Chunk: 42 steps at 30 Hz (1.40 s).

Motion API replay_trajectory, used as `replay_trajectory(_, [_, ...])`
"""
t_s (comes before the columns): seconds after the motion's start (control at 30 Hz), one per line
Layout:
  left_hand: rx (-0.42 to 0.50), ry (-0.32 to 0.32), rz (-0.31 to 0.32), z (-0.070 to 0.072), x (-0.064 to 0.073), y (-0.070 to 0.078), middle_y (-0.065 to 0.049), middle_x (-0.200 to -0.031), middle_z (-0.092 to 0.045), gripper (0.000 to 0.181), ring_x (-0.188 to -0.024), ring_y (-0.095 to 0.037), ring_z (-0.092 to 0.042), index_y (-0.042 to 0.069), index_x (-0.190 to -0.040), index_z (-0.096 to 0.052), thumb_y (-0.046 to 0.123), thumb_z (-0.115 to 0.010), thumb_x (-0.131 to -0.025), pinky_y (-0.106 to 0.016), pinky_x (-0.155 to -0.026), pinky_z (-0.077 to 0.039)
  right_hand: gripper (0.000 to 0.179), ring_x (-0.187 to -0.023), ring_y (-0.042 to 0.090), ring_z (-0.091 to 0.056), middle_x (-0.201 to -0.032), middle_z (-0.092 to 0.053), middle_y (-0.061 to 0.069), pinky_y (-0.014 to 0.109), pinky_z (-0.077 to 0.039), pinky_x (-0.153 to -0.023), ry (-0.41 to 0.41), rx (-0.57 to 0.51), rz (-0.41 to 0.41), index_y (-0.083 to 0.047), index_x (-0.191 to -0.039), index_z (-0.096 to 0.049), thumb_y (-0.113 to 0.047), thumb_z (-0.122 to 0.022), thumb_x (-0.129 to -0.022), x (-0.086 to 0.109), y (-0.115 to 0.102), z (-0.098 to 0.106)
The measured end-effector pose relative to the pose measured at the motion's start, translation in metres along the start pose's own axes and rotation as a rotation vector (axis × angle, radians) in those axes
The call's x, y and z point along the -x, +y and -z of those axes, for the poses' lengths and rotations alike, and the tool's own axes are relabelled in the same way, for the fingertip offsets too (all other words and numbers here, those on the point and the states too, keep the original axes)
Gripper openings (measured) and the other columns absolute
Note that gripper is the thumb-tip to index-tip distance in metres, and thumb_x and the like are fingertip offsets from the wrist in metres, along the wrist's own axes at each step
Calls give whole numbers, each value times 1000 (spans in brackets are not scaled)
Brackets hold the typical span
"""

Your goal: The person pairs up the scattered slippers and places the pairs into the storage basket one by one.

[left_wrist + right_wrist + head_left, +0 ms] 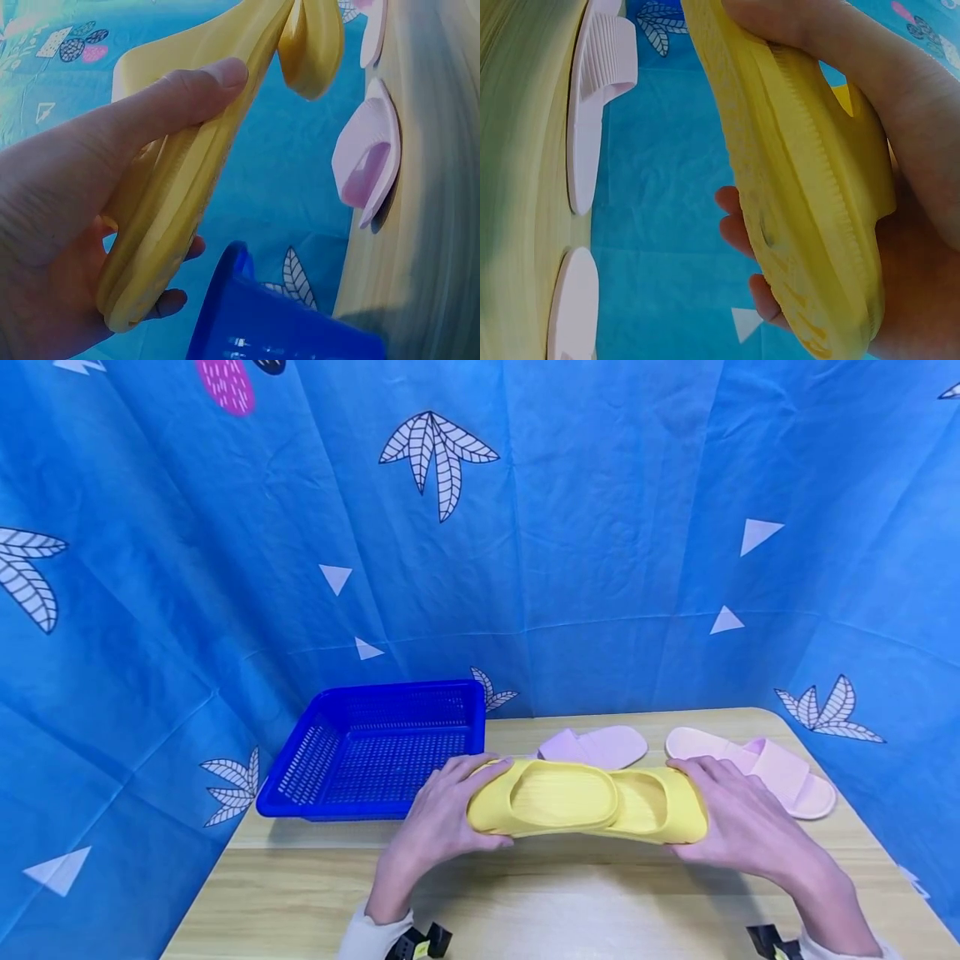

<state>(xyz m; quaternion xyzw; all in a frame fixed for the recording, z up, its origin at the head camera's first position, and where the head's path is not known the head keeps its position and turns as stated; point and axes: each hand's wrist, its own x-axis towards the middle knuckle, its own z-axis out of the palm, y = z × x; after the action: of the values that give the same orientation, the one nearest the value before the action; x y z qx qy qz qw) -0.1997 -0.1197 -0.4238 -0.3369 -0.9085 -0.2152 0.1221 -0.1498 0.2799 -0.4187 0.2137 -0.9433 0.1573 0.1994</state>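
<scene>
A pair of yellow slippers is held above the wooden table, their ends overlapping in the middle. My left hand (450,810) grips the toe end of the left yellow slipper (491,806); in the left wrist view the thumb lies across this slipper (187,172), with fingertips showing beyond its far edge. My right hand (742,814) holds the toe end of the right yellow slipper (688,810). Its fingers curl around this slipper (802,187) in the right wrist view, where the sole's textured edge shows. Behind the pair lies a pale pink slipper (611,746), partly covered.
A blue plastic basket (296,810) with perforated walls stands at the left of the table (300,893). Another pale pink slipper (783,774) lies at the right, behind my right hand. A blue patterned curtain (600,543) hangs behind the table and along its sides.
</scene>
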Motion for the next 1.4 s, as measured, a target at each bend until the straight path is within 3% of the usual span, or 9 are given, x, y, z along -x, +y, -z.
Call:
replay_trajectory(0.57, [-37, 5, -27, -8, -3, 7, 5, -148, -54, 98, -130, -22, -50, 33, -150, -53, 62, -91, -64, -50, -96, -49, 101, -93, 23, -59, -111, -63, 5, 41, -45, -64, -2, 23, 9, -8, -131, -61, -51, -97, -47, 1, -9, -7])
replay_trajectory(0.83, [-31, 20, -34, -9, -3, 10, 5, -147, -55, 99, -128, -21, -51, 33, -150, -54, 59, -93, -63, -46, -90, -49, 102, -105, 34, -61, -122, -64, 15, 47, -47, -66, -27, 18, -10, -8, -133, -60, -55, -95, -49, -1, -14, -7])
replay_trajectory(1.07, [-30, 33, -68, -12, -4, 14, 0, -146, -56, 99, -130, -22, -51, 32, -150, -54, 58, -93, -63, -44, -89, -50, 102, -98, 29, -60, -118, -63, 11, 42, -44, -64, -30, 39, -2, -7, -132, -61, -55, -95, -48, -2, -18, -9])
replay_trajectory(1.4, [-38, 38, -72, -20, -6, 20, 5, -146, -55, 100, -127, -19, -52, 34, -148, -54, 59, -94, -61, -39, -85, -49, 103, -99, 30, -62, -118, -63, 13, 43, -46, -65, -13, 51, 23, -6, -130, -61, -54, -96, -45, -3, -24, -16])
